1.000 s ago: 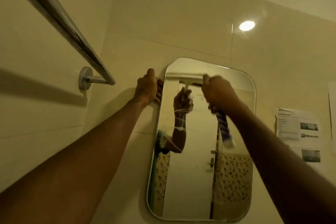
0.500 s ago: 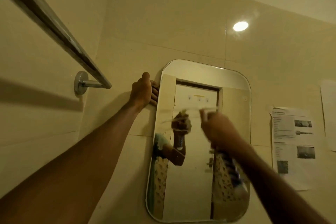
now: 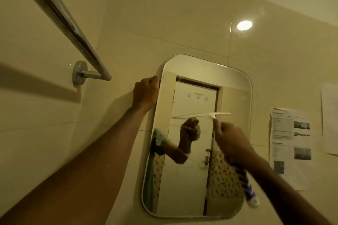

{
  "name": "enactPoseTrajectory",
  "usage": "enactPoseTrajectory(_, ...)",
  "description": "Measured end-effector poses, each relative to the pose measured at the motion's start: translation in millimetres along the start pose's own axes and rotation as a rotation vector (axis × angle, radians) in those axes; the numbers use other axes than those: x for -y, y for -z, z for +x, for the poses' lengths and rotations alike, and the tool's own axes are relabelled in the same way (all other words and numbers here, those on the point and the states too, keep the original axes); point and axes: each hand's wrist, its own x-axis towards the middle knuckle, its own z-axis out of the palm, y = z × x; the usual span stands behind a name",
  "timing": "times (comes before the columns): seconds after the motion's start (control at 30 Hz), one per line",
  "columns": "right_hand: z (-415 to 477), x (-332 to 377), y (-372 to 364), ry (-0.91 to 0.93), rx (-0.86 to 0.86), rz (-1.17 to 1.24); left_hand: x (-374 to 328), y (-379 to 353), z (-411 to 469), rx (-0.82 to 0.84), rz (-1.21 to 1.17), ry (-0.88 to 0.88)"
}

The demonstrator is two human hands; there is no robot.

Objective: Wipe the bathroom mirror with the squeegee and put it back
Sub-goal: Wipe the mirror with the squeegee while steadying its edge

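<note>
A rounded rectangular mirror (image 3: 236, 89) hangs on the tiled wall. My right hand (image 3: 232, 142) is shut on the handle of a white squeegee (image 3: 206, 115), whose blade lies level across the glass about a third of the way down. The handle's blue-and-white striped end (image 3: 247, 186) sticks out below my wrist. My left hand (image 3: 145, 93) grips the mirror's upper left edge. The glass reflects my hand, the squeegee and a white door.
A chrome towel rail (image 3: 60, 14) with its wall mount (image 3: 79, 73) juts out at upper left, close to my left arm. Printed paper sheets (image 3: 290, 142) are stuck to the wall right of the mirror. A ceiling light's reflection (image 3: 244, 25) glares on the tile.
My right hand has drawn the squeegee down the glass from the mirror's top edge to about a third of the way down. My left hand has stayed on the mirror's left edge.
</note>
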Motion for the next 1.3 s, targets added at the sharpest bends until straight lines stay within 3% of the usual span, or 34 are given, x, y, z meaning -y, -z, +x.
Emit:
enactPoseTrajectory(0.2, 84, 19, 89, -0.03, -0.225, 0.065, -1, 3, -6, -0.006, -0.043, 0.008)
enactPoseTrajectory(0.47, -7, -70, 8, -0.073, -0.097, 0.118, -7, 2, -7, -0.014, -0.061, 0.058)
enactPoseTrajectory(0.57, -15, -68, 17, -0.105, -0.013, 0.091, -6, -1, -7, -0.059, -0.05, 0.061)
enactPoseTrajectory(0.77, 62, -19, 70, -0.025, -0.224, 0.118, -3, -1, -7, -0.061, -0.043, 0.026)
enactPoseTrajectory(0.93, 24, -65, 10, -0.02, -0.22, 0.175, -1, -3, -11, -0.042, 0.074, -0.081)
enactPoseTrajectory(1.07, -44, -99, -30, -0.033, -0.154, 0.158, 0, -1, -21, -0.008, 0.262, -0.045)
enactPoseTrajectory(1.17, -52, -95, -21, -0.062, -0.09, 0.157, 2, 3, -37, 0.019, 0.316, -0.001)
enactPoseTrajectory(1.3, 13, -72, 25, -0.009, -0.212, 0.179, 0, 5, -42, 0.027, 0.305, 0.046)
